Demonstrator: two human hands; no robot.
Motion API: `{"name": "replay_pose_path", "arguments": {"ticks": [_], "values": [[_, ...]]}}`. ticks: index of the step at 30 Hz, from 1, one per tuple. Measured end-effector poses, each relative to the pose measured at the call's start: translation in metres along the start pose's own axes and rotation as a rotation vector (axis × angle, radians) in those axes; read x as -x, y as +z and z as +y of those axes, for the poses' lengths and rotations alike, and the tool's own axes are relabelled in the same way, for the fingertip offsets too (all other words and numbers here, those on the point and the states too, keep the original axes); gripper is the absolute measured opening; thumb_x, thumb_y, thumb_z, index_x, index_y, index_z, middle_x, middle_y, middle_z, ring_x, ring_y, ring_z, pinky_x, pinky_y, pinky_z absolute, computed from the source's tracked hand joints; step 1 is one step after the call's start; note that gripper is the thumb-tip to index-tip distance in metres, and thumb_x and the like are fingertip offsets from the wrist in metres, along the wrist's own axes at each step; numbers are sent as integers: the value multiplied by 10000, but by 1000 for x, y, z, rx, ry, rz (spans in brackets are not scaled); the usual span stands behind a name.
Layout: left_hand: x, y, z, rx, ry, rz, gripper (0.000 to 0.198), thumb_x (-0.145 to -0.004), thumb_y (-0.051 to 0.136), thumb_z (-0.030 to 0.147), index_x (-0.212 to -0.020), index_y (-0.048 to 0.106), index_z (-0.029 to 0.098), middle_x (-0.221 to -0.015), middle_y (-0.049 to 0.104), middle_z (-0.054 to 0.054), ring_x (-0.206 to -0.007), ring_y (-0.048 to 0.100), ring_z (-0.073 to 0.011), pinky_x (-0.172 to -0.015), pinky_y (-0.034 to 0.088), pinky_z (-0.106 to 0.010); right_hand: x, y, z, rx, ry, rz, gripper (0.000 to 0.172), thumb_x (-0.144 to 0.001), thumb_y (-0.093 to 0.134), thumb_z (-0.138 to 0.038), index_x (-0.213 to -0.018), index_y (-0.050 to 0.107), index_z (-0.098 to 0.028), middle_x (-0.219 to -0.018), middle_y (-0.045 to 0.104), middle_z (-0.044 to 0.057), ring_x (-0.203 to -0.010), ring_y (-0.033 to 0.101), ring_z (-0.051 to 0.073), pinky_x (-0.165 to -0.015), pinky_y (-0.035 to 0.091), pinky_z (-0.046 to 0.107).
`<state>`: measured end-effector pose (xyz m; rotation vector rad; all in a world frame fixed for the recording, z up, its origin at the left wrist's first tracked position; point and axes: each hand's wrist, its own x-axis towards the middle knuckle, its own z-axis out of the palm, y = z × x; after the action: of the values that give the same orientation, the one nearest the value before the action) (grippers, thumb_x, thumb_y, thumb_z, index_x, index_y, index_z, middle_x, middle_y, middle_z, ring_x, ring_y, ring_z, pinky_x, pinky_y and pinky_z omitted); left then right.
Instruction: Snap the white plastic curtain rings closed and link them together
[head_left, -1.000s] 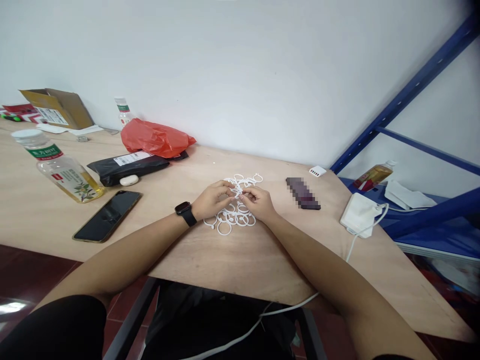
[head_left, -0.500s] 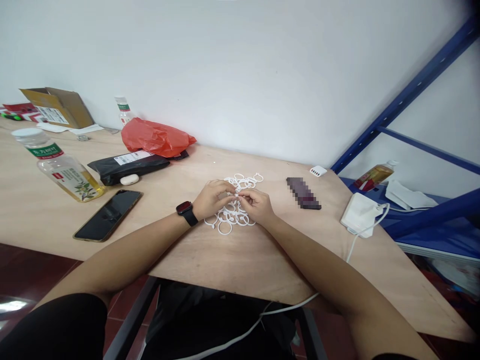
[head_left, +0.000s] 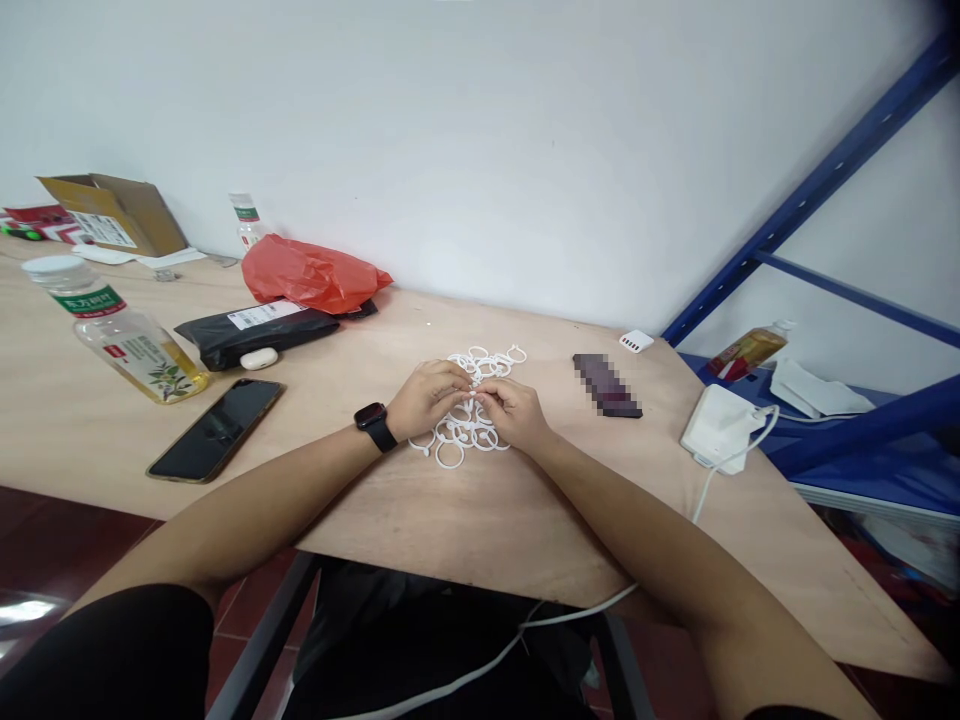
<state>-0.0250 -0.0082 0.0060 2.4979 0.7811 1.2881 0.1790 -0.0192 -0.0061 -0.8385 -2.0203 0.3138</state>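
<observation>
My left hand and my right hand meet fingertip to fingertip over the middle of the table. Both are closed in a pinch on a small white plastic ring, mostly hidden by the fingers. Several white rings with small knobs, like curtain rings, lie on the wood just below my hands. More of these rings lie in a loose cluster beyond my fingers. Some overlap, and I cannot tell whether they are linked. A black smartwatch is on my left wrist.
Left of my hands are a phone, a tea bottle, a black parcel and a red plastic bag. To the right lie a pixelated dark object and a white charger with its cable. A blue rack stands beyond.
Hardly anything differs. Both hands stay pinched together in the same place, with only slight finger movement.
</observation>
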Motion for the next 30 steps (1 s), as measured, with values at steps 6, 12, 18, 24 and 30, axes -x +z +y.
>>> {"name": "replay_pose_path", "arguments": {"ticks": [6, 12, 18, 24, 30], "values": [[-1, -8, -1, -30, -8, -58, 163, -938, 554, 339, -933, 643, 202, -1104, 704, -88, -1050, 641, -214, -959, 463, -413, -4, 0, 16, 7, 107, 78, 167, -929, 579, -295, -976, 728, -237, -901, 735, 36, -819, 672, 173, -758, 522, 301], [1, -8, 0, 102, 101, -402, 179, -957, 513, 297, -971, 668, 209, -1037, 730, -71, -981, 674, -185, -911, 499, -345, -6, -1, 39, 170, 262, -100, 158, -864, 617, -187, -944, 746, -230, -903, 729, 39, -852, 661, 185, -777, 506, 313], [1, -4, 0, 78, 75, -339, 208, -964, 508, 307, -976, 681, 193, -988, 734, -71, -935, 672, -183, -886, 502, -337, -6, 0, 39, 215, 278, -267, 126, -849, 649, -229, -918, 748, -264, -923, 737, 15, -819, 655, 169, -700, 483, 270], [4, -3, -16, -19, -81, -219, 200, -932, 551, 312, -932, 699, 177, -944, 739, -61, -902, 676, -186, -867, 512, -330, -6, -1, 26, 248, 355, -299, 32, -720, 711, -210, -749, 700, -219, -832, 681, 8, -784, 608, 164, -668, 432, 247], [5, -2, -19, -92, -193, -176, 206, -909, 570, 313, -965, 713, 175, -997, 741, -65, -929, 679, -201, -892, 509, -342, -7, 3, 25, -6, 370, -144, 48, -756, 626, -217, -718, 603, -199, -763, 605, -6, -704, 539, 141, -665, 411, 259]]}}
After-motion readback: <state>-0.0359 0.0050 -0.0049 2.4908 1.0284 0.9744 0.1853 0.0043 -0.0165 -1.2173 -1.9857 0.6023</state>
